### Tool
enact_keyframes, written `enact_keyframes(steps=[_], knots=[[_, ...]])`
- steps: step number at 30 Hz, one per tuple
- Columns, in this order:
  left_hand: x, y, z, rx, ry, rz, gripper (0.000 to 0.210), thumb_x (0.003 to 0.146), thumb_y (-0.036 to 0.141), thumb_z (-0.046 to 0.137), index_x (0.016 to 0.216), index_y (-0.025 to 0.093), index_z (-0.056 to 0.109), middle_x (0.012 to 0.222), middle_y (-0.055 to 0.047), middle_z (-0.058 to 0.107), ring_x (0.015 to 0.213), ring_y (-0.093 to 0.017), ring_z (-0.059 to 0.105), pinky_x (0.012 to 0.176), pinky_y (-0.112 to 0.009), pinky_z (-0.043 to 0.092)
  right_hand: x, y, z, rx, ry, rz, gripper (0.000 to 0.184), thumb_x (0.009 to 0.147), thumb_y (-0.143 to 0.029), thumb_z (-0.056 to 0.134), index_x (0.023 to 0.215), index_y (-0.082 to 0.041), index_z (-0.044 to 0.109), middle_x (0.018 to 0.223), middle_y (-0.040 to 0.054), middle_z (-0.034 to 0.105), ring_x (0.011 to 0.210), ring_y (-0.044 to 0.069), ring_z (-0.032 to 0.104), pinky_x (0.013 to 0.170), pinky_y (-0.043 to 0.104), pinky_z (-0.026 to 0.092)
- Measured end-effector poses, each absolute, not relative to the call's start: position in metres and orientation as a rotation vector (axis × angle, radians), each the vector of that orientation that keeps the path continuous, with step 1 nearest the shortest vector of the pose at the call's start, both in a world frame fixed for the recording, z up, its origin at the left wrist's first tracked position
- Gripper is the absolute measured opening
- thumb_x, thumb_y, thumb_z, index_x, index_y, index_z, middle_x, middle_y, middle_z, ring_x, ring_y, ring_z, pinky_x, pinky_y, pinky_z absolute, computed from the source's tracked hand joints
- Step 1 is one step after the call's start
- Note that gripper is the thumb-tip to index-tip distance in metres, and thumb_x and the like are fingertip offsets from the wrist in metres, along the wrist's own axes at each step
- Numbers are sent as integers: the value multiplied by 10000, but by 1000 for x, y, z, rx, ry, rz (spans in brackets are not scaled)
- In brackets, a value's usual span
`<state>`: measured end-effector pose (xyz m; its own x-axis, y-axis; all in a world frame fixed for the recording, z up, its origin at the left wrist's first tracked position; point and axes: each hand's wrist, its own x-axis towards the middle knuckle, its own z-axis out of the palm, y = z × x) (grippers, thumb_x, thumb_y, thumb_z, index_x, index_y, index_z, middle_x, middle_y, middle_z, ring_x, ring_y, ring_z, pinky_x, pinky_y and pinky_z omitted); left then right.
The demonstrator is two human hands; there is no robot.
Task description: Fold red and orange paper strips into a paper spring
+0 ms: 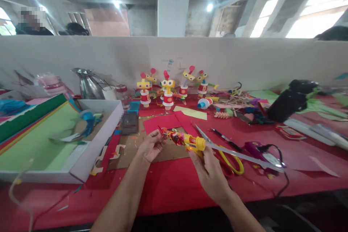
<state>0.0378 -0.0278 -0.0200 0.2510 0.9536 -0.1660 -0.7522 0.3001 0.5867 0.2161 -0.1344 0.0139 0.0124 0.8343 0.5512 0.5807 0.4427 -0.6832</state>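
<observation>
My right hand (210,174) is wrapped round a yellow glue gun (191,141), and a long translucent glue stick (244,156) juts from its back end. The gun's nozzle points left toward my left hand (153,145), whose fingers pinch a small red piece (162,130), its exact kind too blurred to make out. Nozzle and red piece are close together; whether they touch I cannot tell. Beneath lie red paper sheets (157,122) and a brown cardboard sheet (127,157). Scissors with yellow handles (239,166) lie beside my right hand.
Several paper-cup figures (168,96) stand at the back, another cup (205,103) on its side. A white box (95,141) with coloured sheets is at left, a steel jug (88,83) behind. At right are a pen (225,139), a purple corded device (263,154) and a black bag-like object (290,99).
</observation>
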Motion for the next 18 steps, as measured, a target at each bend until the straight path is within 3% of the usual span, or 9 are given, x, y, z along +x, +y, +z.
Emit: enact_keyframes(steps=[5, 9, 15, 18], knots=[[38, -28, -15, 423, 583, 1226, 148, 625, 19, 697, 705, 119, 623, 752, -66, 686, 621, -119, 628, 510, -177, 484, 248, -109, 25, -1244, -1450, 495, 204, 860, -380, 491, 959, -204, 519, 710, 21, 595, 639, 156, 569, 581, 263, 455], [38, -26, -11, 351, 659, 1316, 155, 649, -2, 668, 652, 138, 600, 631, -20, 654, 581, -113, 622, 493, -168, 477, 309, -53, 37, -1408, -1120, 660, 259, 774, -445, 550, 760, -189, 508, 545, -33, 502, 477, 117, 496, 468, 229, 399], [36, -19, -15, 363, 695, 1317, 168, 662, -26, 643, 654, 135, 597, 592, -6, 635, 512, -100, 597, 443, -162, 464, 377, 4, 33, -2034, -1130, 505, 219, 791, -330, 526, 677, -144, 551, 559, 52, 582, 530, 157, 579, 496, 241, 425], [36, -18, -16, 368, 699, 1323, 165, 660, -25, 643, 652, 131, 591, 588, -2, 629, 499, -97, 591, 431, -158, 454, 387, 3, 28, -2202, -1259, 353, 189, 762, -298, 568, 699, -124, 602, 666, 124, 640, 723, 223, 633, 597, 272, 448]])
